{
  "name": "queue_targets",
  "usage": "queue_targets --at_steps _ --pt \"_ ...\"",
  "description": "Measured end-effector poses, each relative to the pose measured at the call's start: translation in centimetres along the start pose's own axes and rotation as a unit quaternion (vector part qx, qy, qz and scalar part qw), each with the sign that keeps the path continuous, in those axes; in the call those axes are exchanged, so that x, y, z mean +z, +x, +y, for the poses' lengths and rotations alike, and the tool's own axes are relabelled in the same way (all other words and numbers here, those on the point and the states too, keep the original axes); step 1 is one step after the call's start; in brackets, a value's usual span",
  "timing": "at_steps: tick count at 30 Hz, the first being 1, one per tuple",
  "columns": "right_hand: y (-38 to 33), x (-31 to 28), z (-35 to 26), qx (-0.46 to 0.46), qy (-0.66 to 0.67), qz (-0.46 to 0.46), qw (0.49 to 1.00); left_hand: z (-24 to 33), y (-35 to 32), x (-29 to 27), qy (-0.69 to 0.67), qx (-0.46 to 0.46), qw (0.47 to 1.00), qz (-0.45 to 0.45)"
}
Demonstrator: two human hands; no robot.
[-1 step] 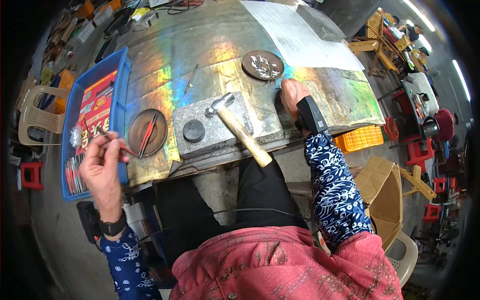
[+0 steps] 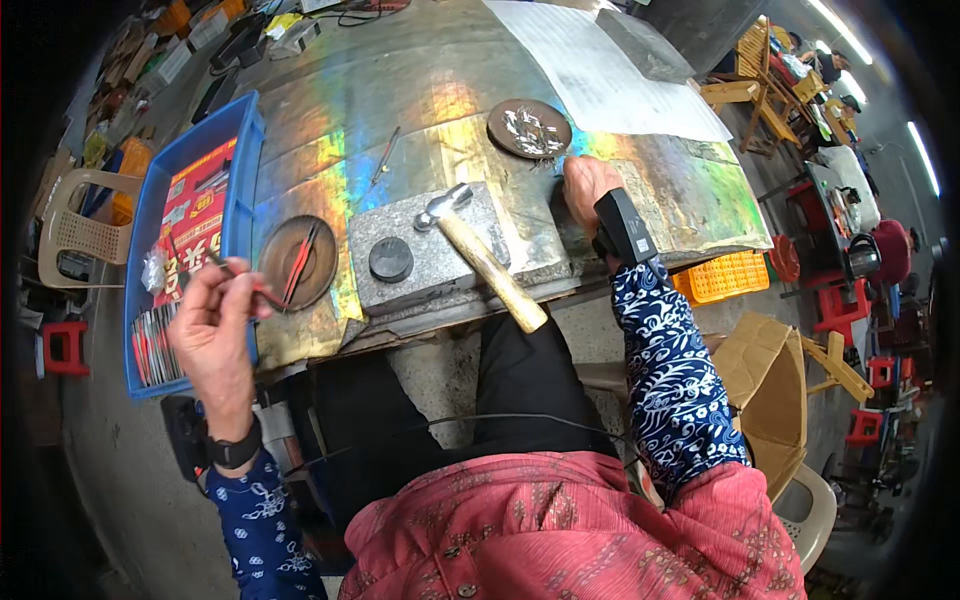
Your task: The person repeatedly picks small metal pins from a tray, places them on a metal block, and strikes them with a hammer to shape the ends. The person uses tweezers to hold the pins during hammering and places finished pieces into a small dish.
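My left hand [image 2: 218, 325] is raised between the blue tray and the small brown dish, its thumb and fingers pinched on a slim red and dark stick [image 2: 262, 288]. Similar red and black slim pieces [image 2: 299, 265] lie in the brown dish [image 2: 325, 262]. At the table's right part, my right hand [image 2: 588, 190] is closed with its knuckles up; whatever its fingers hold is hidden. Just beyond it sits a brown plate [image 2: 497, 133] of small white and dark slivers [image 2: 535, 130]. A hammer [image 2: 487, 262] rests across a grey stone block [image 2: 375, 222], beside a round black puck [image 2: 391, 259].
The blue tray [image 2: 252, 130] at left holds red printed packaging and many thin strips. A thin pointed tool [image 2: 386, 155] lies mid-table. White sheeting [image 2: 600, 85] covers the far right. An open cardboard box [image 2: 765, 390] and an orange crate [image 2: 722, 279] stand right of my knees.
My left hand has shifted slightly to the right and a little farther away, still pinching the stick. My right hand stays almost in place.
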State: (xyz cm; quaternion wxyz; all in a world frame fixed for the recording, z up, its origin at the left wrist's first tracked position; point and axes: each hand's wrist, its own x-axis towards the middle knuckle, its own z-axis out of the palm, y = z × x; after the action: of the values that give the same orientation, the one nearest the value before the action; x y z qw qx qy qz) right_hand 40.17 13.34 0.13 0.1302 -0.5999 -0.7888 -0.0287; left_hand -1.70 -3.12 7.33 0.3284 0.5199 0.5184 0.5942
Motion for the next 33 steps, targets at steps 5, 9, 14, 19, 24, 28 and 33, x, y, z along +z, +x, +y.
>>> queue_targets --at_steps 5,9,14,19,24,28,33 --pt "0.4 0.4 0.4 -0.089 -0.066 0.060 0.992 0.0 -0.6 4.1 -0.026 -0.032 0.999 -0.029" --pt "-0.9 -0.7 0.3 -0.282 0.010 0.152 0.947 -0.7 -1.0 5.9 -0.043 -0.044 0.998 -0.020" --pt "-2.6 -2.2 -2.3 -0.042 -0.033 0.051 0.997 -1.8 -1.5 6.5 -0.033 -0.012 0.999 -0.037" --pt "-3.7 -4.9 -5.8 0.019 0.084 0.011 0.996 -2.9 -2.3 7.5 0.007 0.026 0.999 -0.021" --pt "-5.2 -7.0 -8.8 0.025 0.252 0.051 0.966 -3.2 -2.6 7.6 0.081 0.063 0.995 -0.015" --pt "-6.5 -8.6 -10.9 0.009 0.321 0.037 0.946 -2.5 -3.0 7.9 0.013 0.016 1.000 -0.003" --pt "-8.8 -10.6 -14.9 0.033 0.485 -0.003 0.874 -1.1 -3.5 7.8 -0.174 -0.089 0.979 -0.055"
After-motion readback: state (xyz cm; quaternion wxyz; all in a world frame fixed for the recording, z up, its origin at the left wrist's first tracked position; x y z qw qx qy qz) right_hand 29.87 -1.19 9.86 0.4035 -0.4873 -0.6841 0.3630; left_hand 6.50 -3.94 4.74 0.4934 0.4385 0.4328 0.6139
